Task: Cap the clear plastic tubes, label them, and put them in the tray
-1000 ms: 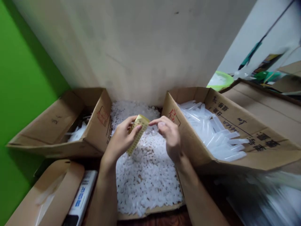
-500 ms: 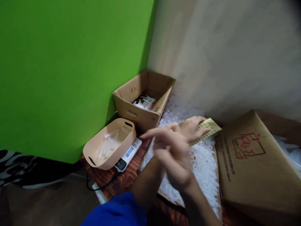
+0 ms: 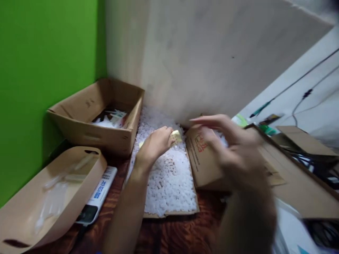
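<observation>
My left hand (image 3: pixel 156 143) is closed around a yellow sheet (image 3: pixel 176 137) with small dark marks, most of it hidden under the fingers. Beneath it lies a cardboard-backed bed of small white pieces (image 3: pixel 172 187). To the right, my right hand (image 3: pixel 233 141) is raised in front of a printed cardboard box (image 3: pixel 206 165), blurred by motion. Its fingers are apart, and I see nothing between them.
An open cardboard box (image 3: pixel 90 135) with white items stands at the back left. Nearer is a beige plastic basket (image 3: pixel 76 197) of clear tubes, beside a white power bank (image 3: pixel 102 192). A larger open carton (image 3: pixel 299 183) is at right.
My right hand has swung right, from near the beige basket to in front of the printed box. The view has turned right. My left hand still has the yellow sheet, now more covered by fingers.
</observation>
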{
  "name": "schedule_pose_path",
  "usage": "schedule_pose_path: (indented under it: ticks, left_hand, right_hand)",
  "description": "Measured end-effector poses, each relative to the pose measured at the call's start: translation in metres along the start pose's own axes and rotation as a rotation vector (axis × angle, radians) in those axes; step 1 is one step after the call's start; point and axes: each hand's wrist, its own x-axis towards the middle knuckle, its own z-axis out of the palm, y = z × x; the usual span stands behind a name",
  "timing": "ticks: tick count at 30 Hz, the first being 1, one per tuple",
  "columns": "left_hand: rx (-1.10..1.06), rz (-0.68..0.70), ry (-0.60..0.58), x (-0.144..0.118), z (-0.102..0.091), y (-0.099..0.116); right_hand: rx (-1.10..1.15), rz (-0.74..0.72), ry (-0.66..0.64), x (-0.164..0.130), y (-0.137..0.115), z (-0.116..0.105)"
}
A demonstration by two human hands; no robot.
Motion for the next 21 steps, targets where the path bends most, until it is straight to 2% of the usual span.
schedule_pose_path:
  ticks: [1,2,3,5,6,7,9,12,17,21]
  left_hand:
    - [0.032,-0.029,-0.091,-0.004,-0.005,0.002]
    - [0.073,-0.061,-0.207,-0.007,-0.009,0.004]
    - [0.113,-0.096,-0.331,-0.009,-0.012,0.007]
    - [0.169,-0.16,-0.547,-0.009,-0.013,0.011]
    - [0.192,-0.189,-0.641,-0.008,-0.011,0.013]
    - [0.216,-0.214,-0.717,-0.005,-0.006,0.013]
    - [0.271,-0.25,-0.802,0.0,0.009,0.012]
    - [0.363,-0.279,-0.824,0.005,0.039,0.007]
    - [0.417,-0.298,-0.907,0.001,0.084,0.001]
    - [0.415,-0.272,-0.902,-0.004,0.095,0.002]
  right_hand:
    - [-0.12,0.149,0.056,-0.007,0.022,-0.031]
    - [-0.253,0.301,0.047,-0.013,0.044,-0.056]
    - [-0.384,0.462,-0.025,-0.019,0.066,-0.073]
    - [-0.49,0.779,-0.415,-0.029,0.104,-0.087]
    - [-0.489,0.844,-0.515,-0.033,0.118,-0.086]
    - [-0.473,0.889,-0.602,-0.035,0.128,-0.081]
    - [-0.425,0.914,-0.692,-0.037,0.139,-0.07]
    - [-0.388,0.949,-0.795,-0.038,0.141,-0.062]
    - [-0.386,0.996,-0.871,-0.04,0.143,-0.07]
    - [-0.395,1.008,-0.91,-0.036,0.151,-0.07]
